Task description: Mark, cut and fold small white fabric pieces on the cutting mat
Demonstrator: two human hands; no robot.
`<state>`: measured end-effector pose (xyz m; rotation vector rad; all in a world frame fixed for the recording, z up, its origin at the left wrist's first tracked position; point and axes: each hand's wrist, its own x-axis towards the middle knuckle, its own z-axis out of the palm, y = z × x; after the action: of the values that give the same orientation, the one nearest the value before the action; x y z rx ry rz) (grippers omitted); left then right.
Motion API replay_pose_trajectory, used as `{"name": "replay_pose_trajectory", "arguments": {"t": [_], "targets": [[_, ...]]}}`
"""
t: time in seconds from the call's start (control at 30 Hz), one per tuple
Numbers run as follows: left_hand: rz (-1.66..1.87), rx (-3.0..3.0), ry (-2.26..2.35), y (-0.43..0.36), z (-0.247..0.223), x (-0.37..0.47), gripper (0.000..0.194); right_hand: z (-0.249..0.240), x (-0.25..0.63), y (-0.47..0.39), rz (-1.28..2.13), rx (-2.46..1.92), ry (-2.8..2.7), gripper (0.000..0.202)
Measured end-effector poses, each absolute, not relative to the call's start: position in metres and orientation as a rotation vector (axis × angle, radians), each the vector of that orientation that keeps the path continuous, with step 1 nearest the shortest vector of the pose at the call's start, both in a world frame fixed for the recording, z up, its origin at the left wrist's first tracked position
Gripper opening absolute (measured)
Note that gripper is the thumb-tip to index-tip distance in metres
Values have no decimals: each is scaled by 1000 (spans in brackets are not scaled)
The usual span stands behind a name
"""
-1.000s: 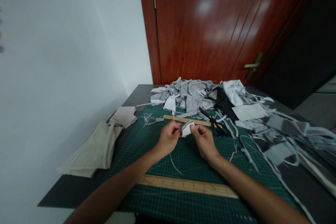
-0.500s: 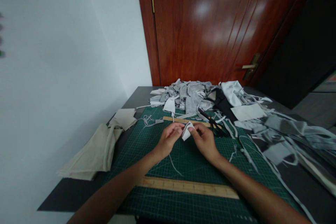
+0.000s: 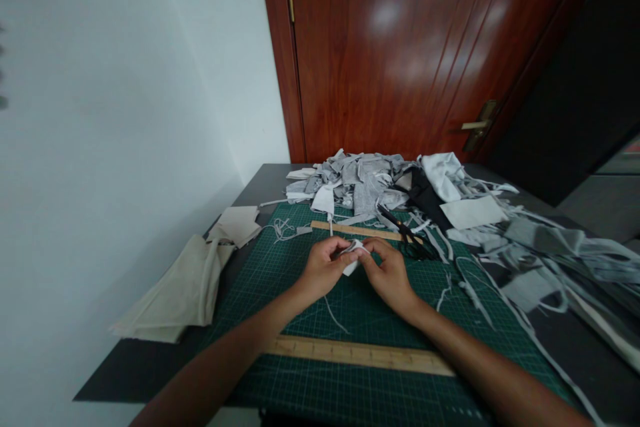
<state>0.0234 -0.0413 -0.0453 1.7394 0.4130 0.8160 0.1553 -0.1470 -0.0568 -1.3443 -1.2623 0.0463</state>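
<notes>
Between my two hands is a small folded piece of white fabric (image 3: 352, 267), held above the green cutting mat (image 3: 300, 310). My left hand (image 3: 323, 267) pinches it from the left, thumb on the near side. From the right, my right hand (image 3: 387, 273) grips it with thumb and fingers closed. Part of the fabric is hidden behind the fingers. A thin grey strip (image 3: 334, 317) lies on the mat below my left hand. Just beyond my right hand are black-handled scissors (image 3: 407, 233), partly over a wooden ruler (image 3: 325, 229).
A second wooden ruler (image 3: 360, 355) lies across the near mat. Grey and white fabric scraps (image 3: 350, 180) are heaped at the back, by a wooden door (image 3: 375, 67). More strips (image 3: 540, 260) spread over the right side. Folded beige cloth (image 3: 185, 287) sits at the left edge.
My left hand has closed onto the white fabric, its thumb now meeting the right one. The fabric has tilted and sits slightly lower, more covered by fingers.
</notes>
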Motion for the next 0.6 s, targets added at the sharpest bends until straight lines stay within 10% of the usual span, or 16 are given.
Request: {"name": "replay_pose_trajectory", "arguments": {"t": [0.6], "targets": [[675,1442,410,-38,-36,21,51,-59,158,-145,220,-1178,-1235,21]]}}
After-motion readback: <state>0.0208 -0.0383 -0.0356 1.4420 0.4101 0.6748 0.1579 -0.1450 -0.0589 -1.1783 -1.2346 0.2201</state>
